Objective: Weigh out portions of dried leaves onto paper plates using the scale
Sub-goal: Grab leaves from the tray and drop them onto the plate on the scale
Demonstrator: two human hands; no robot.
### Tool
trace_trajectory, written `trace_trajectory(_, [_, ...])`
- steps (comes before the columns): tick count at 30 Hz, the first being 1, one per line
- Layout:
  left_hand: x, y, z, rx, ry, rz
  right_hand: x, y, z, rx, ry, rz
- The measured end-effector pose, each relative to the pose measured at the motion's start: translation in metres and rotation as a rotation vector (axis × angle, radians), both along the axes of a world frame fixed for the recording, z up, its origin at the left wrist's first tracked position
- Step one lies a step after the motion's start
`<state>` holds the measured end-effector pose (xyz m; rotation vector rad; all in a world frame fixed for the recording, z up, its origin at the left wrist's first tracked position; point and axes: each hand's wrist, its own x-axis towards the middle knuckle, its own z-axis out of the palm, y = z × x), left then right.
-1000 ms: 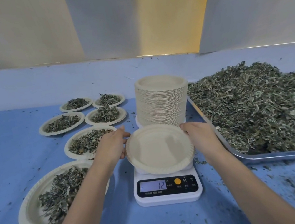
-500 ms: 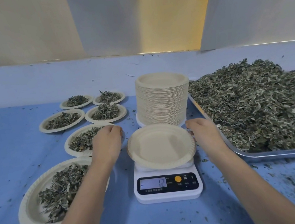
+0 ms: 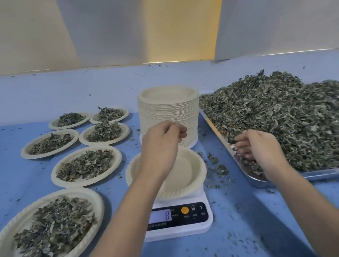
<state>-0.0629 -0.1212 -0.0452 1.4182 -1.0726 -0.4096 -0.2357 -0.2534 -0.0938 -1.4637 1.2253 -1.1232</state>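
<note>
Paper plate [image 3: 185, 177] is sitting empty on scale [image 3: 179, 231]. Left hand [image 3: 162, 145] grip loose, empty; right hand [image 3: 257, 151] grip in dried leaves [image 3: 297, 118] unclear. Overfilled handful risking spillage.

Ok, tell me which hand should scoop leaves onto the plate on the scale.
Right. The right hand is at the edge of the leaves in the tray; the left hand hovers over the empty plate, farther away.
</note>
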Motion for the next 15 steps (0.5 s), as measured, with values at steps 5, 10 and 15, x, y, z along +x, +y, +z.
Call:
trace_trajectory(5, [-0.029,-0.021,0.009,-0.061,0.048,-0.081,-0.034,-0.020,0.003,-0.018,0.400,-0.008])
trace_trajectory(10, [-0.049,-0.029,0.017,-0.155,0.150,-0.138,-0.040,-0.035,-0.010,0.216,0.804,0.296])
trace_trajectory(15, [-0.051,-0.031,0.025,-0.219,0.202,-0.124,-0.016,-0.051,-0.018,0.172,0.552,0.266])
